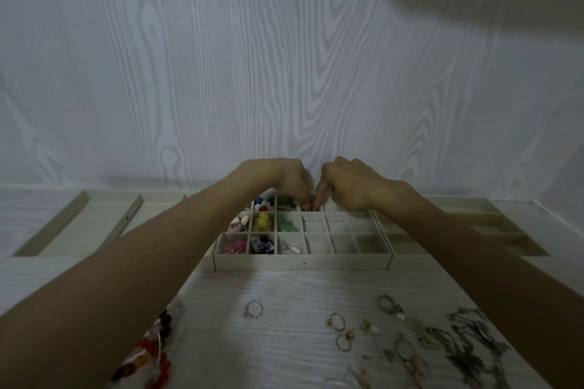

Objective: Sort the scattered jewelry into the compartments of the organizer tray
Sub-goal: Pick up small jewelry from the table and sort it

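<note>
The cream organizer tray [300, 261] stands mid-table with a grid of small compartments. Its left compartments hold coloured beads [263, 220], green pieces [286, 223], a pink piece [235, 246] and a blue-and-white piece [262, 246]; the right ones look bare. My left hand [289, 181] and my right hand [346, 186] meet over the back row, fingertips pointing down into a middle compartment. Something small and dark shows at the fingertips [308, 208]; which hand holds it is unclear. Scattered rings [252, 309], more rings [336, 321] and dark chains [467, 344] lie on the near table.
A red and orange beaded strand [155, 347] lies at the near left, partly under my left forearm. A cream tray [79, 224] sits at the back left and another divided tray [474, 227] at the back right. A wood-grain wall rises right behind.
</note>
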`<move>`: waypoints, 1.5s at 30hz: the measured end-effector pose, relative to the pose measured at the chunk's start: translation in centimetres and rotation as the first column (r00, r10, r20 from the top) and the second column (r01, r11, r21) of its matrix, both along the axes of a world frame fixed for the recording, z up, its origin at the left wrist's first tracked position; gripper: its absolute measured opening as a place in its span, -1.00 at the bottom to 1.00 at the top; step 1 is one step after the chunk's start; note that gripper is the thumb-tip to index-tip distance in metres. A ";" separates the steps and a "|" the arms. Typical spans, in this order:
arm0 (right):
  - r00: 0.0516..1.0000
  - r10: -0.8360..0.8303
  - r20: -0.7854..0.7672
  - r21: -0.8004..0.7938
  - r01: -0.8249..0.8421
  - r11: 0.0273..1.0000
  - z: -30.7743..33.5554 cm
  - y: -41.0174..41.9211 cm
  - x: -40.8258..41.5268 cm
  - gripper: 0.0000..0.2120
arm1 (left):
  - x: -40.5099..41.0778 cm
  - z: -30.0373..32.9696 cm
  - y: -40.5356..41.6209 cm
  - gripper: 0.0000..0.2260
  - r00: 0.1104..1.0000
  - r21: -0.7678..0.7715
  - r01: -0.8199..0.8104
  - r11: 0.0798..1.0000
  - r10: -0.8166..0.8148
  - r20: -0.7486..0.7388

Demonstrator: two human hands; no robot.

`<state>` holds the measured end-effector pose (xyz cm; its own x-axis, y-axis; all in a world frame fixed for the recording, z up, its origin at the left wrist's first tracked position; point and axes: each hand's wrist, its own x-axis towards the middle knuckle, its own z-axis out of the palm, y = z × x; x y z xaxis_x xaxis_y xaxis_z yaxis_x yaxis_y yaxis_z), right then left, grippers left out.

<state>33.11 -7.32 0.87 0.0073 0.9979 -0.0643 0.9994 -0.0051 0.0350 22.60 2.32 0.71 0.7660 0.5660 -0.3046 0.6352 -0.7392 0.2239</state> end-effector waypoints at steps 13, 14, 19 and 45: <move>0.965 -0.016 -0.262 0.095 0.042 0.995 1.9 -2.5 0.8 -0.55 | -2.2 2.3 0.3 -0.74 0.997 -0.020 -0.004 1.000 0.006 0.081; 0.958 -0.006 -0.287 0.116 0.041 0.992 2.4 -3.7 0.7 -0.55 | -3.4 3.3 -0.2 -0.75 0.994 -0.015 -0.009 1.000 0.010 0.113; 0.951 -0.049 -0.305 0.016 0.057 0.998 2.9 -10.2 -1.2 -0.67 | -9.4 5.2 -4.1 -0.77 0.987 0.008 -0.010 1.000 0.009 0.161; 0.869 -0.094 -0.487 0.232 0.232 0.945 -5.6 -22.0 -13.1 -0.91 | -18.7 -6.1 -20.0 -0.78 0.870 -0.288 0.111 0.951 0.047 0.490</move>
